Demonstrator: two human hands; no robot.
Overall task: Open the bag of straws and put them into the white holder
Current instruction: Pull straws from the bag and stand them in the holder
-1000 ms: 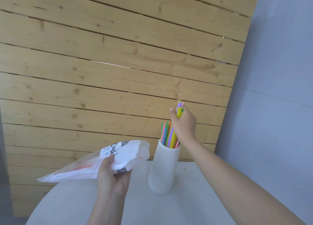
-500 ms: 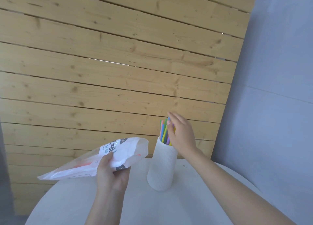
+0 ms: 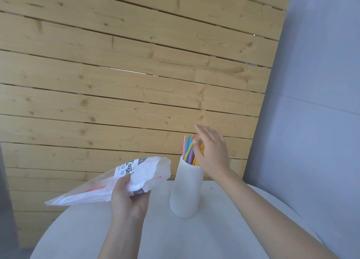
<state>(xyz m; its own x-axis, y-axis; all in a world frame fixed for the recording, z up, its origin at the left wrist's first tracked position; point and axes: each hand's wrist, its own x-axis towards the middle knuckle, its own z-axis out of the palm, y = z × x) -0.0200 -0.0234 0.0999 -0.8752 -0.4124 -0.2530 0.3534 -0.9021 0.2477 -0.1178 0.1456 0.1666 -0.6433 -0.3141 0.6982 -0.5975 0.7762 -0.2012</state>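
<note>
The straws point(image 3: 190, 150) stand upright in the white holder point(image 3: 186, 188) on the counter point(image 3: 224, 229); light, thin and easily bent, they are best gathered near mid-length. The right hand point(image 3: 211, 151), fingers straight, touches their tips. The left hand point(image 3: 127, 198) grips the limp, slippery bag point(image 3: 109, 182) near its open mouth.
</note>
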